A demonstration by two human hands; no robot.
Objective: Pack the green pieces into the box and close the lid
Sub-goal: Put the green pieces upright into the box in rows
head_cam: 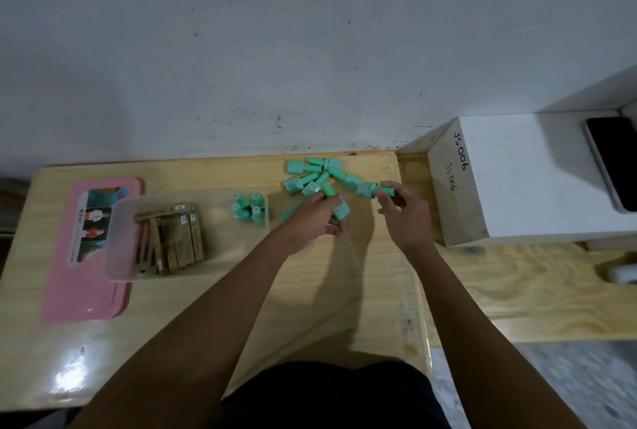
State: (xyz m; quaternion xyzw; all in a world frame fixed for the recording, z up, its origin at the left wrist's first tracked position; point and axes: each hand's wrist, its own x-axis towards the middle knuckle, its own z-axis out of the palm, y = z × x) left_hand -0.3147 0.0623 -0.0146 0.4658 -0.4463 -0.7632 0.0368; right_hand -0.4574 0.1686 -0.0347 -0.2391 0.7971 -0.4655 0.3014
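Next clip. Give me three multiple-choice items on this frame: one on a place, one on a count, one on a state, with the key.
1. Where is the pink lid relative to the clear box?
A. Shut on top of it
B. Flat on the table, at its left end
C. Standing inside it

2. How many green bottles stand in the clear box?
A. Two
B. Four
C. Seven

3. What is the right hand doing?
A. Resting flat on the table
B. Pinching a green bottle
C. Lifting the lid

Key:
1. B, the lid lies flat beside the open box.
2. B, four caps show at the box's right end.
3. B, its fingertips close on a bottle at the loose pile's right edge.
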